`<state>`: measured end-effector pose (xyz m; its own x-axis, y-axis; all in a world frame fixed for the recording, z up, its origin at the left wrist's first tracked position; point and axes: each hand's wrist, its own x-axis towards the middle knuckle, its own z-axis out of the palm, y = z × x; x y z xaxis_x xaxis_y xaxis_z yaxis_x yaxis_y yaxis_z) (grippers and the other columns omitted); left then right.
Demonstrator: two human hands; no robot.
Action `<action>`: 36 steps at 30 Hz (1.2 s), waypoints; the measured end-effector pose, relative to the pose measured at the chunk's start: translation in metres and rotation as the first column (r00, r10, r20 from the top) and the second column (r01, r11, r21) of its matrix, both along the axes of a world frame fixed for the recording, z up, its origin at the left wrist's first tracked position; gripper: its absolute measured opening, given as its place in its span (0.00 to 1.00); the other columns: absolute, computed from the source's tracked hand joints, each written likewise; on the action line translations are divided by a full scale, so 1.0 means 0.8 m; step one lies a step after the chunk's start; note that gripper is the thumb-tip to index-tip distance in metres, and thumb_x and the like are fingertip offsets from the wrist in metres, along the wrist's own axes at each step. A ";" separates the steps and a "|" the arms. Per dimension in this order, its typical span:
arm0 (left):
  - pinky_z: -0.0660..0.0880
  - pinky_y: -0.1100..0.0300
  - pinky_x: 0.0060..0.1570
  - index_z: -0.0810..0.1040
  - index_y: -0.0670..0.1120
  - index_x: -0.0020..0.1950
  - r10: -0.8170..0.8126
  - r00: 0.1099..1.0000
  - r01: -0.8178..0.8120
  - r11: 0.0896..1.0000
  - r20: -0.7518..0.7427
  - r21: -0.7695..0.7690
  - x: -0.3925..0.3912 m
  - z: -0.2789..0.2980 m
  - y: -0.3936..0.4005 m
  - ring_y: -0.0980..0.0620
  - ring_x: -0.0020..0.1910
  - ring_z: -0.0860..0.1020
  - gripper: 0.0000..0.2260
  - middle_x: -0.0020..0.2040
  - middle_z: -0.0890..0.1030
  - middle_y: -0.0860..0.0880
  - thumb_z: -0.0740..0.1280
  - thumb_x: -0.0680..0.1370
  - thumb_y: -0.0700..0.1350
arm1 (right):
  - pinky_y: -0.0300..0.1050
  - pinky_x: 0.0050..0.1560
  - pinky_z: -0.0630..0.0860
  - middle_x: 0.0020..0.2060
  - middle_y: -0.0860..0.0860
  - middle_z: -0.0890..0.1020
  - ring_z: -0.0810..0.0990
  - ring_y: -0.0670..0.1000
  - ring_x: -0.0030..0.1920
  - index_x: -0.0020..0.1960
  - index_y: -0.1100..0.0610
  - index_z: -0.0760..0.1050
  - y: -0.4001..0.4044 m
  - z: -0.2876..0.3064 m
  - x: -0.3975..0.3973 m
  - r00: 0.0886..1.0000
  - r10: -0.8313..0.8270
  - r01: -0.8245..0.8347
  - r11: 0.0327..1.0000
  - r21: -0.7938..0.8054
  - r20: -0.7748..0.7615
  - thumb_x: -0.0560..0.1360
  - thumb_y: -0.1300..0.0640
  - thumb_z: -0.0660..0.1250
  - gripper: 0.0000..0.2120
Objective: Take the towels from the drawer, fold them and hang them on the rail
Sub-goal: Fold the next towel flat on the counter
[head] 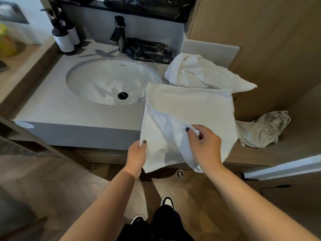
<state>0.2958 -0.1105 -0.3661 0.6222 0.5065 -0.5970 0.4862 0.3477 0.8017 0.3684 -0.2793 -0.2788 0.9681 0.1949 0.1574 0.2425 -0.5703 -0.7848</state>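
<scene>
Hands, left hand (137,153) and right hand (204,145), pinch white towel (189,108); bottle labels (65,42) unreadable.

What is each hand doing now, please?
Left hand: closed, pinching the left edge of the flat white cloth towel.
Right hand: closed, gripping a fold of the same towel.

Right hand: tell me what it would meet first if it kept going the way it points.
The right hand points up and left across the towel in its grip. Past that cloth, the sink looks first in line, though depth is hard to judge.
</scene>
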 end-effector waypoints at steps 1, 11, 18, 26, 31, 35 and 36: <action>0.76 0.45 0.58 0.79 0.45 0.50 0.032 0.999 -0.031 0.999 0.020 -0.038 -0.006 0.002 0.001 0.43 0.53 0.80 0.11 0.53 0.82 0.43 0.59 0.84 0.47 | 0.24 0.41 0.69 0.39 0.33 0.78 0.76 0.33 0.44 0.49 0.51 0.82 0.004 0.001 -0.003 0.999 -0.008 0.007 1.000 0.028 0.039 0.78 0.58 0.67 0.06; 0.75 0.43 0.59 0.81 0.41 0.63 0.086 0.948 0.099 0.836 0.308 -0.540 -0.041 0.034 0.005 0.39 0.59 0.79 0.17 0.62 0.80 0.36 0.61 0.81 0.50 | 0.44 0.39 0.77 0.47 0.48 0.75 0.76 0.49 0.44 0.56 0.55 0.81 0.044 -0.036 -0.069 0.809 0.583 -0.536 0.783 -0.316 0.073 0.75 0.59 0.69 0.10; 0.81 0.46 0.50 0.79 0.42 0.63 0.045 0.965 0.094 0.863 0.260 -0.496 -0.060 0.029 0.016 0.39 0.58 0.81 0.15 0.59 0.82 0.38 0.63 0.82 0.49 | 0.41 0.57 0.75 0.53 0.43 0.73 0.74 0.42 0.53 0.68 0.54 0.75 0.027 -0.049 -0.086 0.699 0.640 -0.694 0.715 -0.086 -0.318 0.72 0.60 0.63 0.24; 0.69 0.69 0.42 0.72 0.58 0.61 -0.226 0.974 0.202 0.867 -0.002 0.455 -0.066 0.045 0.011 0.62 0.49 0.76 0.12 0.50 0.78 0.59 0.55 0.84 0.43 | 0.45 0.66 0.69 0.69 0.49 0.67 0.69 0.50 0.67 0.73 0.52 0.66 0.072 -0.001 -0.002 0.824 0.557 -0.559 0.769 -0.311 -0.103 0.75 0.66 0.62 0.27; 0.71 0.66 0.48 0.73 0.56 0.68 -0.460 0.887 0.367 0.652 -0.039 0.663 -0.079 0.075 0.032 0.58 0.50 0.77 0.15 0.51 0.79 0.57 0.56 0.84 0.42 | 0.52 0.75 0.44 0.77 0.46 0.62 0.46 0.51 0.79 0.68 0.50 0.71 0.121 0.023 0.033 0.484 0.837 -0.727 0.224 -0.649 -0.253 0.75 0.62 0.63 0.22; 0.73 0.71 0.52 0.74 0.58 0.66 -0.576 0.817 0.355 0.546 0.032 0.759 -0.096 0.119 0.071 0.65 0.54 0.78 0.12 0.55 0.80 0.63 0.60 0.83 0.48 | 0.52 0.75 0.49 0.56 0.49 0.79 0.69 0.53 0.69 0.52 0.52 0.73 0.118 0.035 0.049 0.480 0.853 -0.690 0.223 -0.689 -0.205 0.77 0.51 0.65 0.06; 0.72 0.72 0.49 0.73 0.58 0.66 -0.568 0.822 0.338 0.538 0.036 0.772 -0.098 0.129 0.081 0.65 0.52 0.78 0.12 0.53 0.81 0.62 0.60 0.83 0.50 | 0.51 0.72 0.58 0.49 0.50 0.80 0.73 0.55 0.62 0.50 0.53 0.71 0.110 0.042 0.053 0.518 0.841 -0.696 0.307 -0.649 -0.157 0.78 0.50 0.65 0.07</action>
